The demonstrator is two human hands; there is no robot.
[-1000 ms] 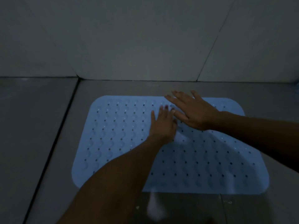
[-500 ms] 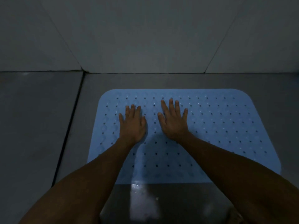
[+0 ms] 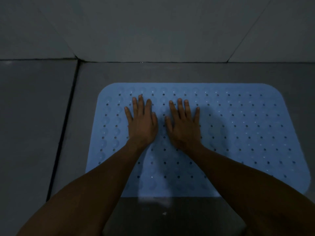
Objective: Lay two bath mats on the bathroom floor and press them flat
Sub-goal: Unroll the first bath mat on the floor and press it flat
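Note:
A light blue rubber bath mat (image 3: 242, 133) with rows of small holes lies flat on the dark grey floor, rounded corners showing. My left hand (image 3: 142, 123) rests palm down on the mat's left half, fingers straight and spread. Beside it, a little to the right, my right hand (image 3: 184, 126) presses palm down near the mat's middle, fingers also straight. Both forearms reach in from the bottom of the view and hide part of the mat's near edge. Only one mat is in view.
Grey tiled walls (image 3: 153, 31) rise just beyond the mat's far edge. A dark grout line (image 3: 63, 126) runs down the floor left of the mat. Bare floor (image 3: 30, 133) lies to the left, with a shiny patch of floor (image 3: 162, 217) below the mat.
A second ago my right hand lay angled over the mat's far edge next to the left. Both hands have since shifted left and now lie side by side, palms flat, fingers pointing to the wall.

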